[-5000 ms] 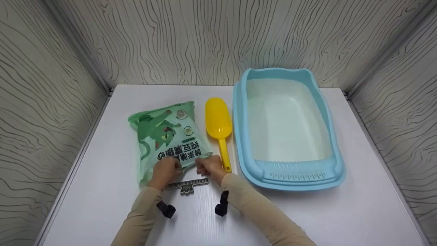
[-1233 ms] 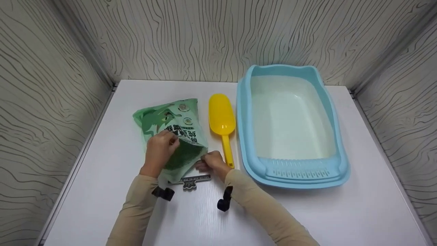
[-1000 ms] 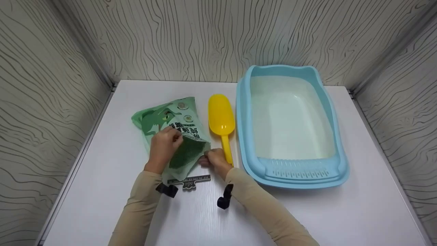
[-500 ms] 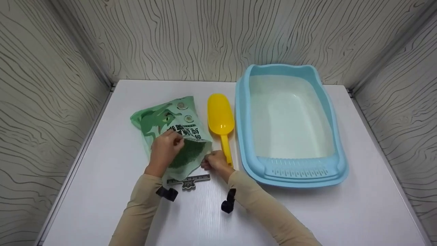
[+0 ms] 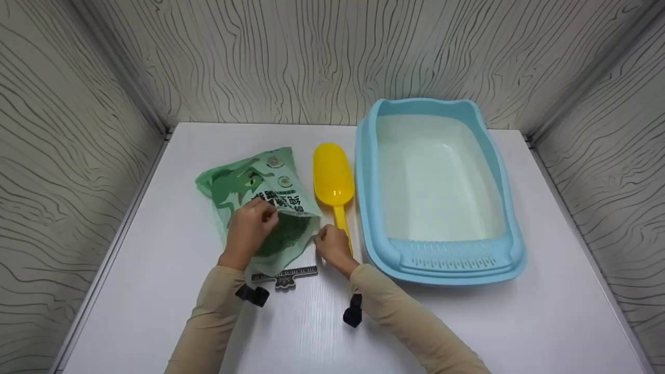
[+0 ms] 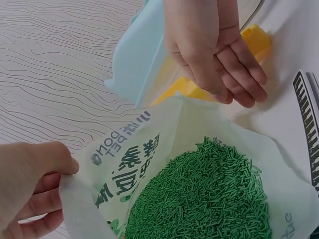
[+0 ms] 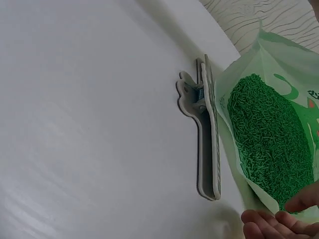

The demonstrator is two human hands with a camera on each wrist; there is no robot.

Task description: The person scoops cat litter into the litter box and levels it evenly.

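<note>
A green cat litter bag (image 5: 283, 182) lies on the white table with its mouth spread toward the person. Green litter pellets (image 6: 199, 194) show inside. My left hand (image 5: 248, 228) pinches the upper edge of the mouth between thumb and fingers and holds it raised. Close by the mouth's right corner is my right hand (image 5: 332, 245); in the left wrist view its fingers (image 6: 239, 69) are extended, with the thumb beside them. The right wrist view has its fingertips right at the bag's edge. A dark, ruler-like sealing clip (image 5: 284, 278) lies just below the bag's lower lip.
To the bag's right lies a yellow scoop (image 5: 333, 174), its handle partly behind my right hand. A large light-blue litter box (image 5: 367, 208) stands farther right. Wood-grain panels (image 5: 332, 62) enclose the table at the back and sides.
Five seconds ago the bag's mouth lay flat; my left hand has since lifted its upper edge, exposing the pellets. In the last half second my right hand has shifted slightly right, off the corner.
</note>
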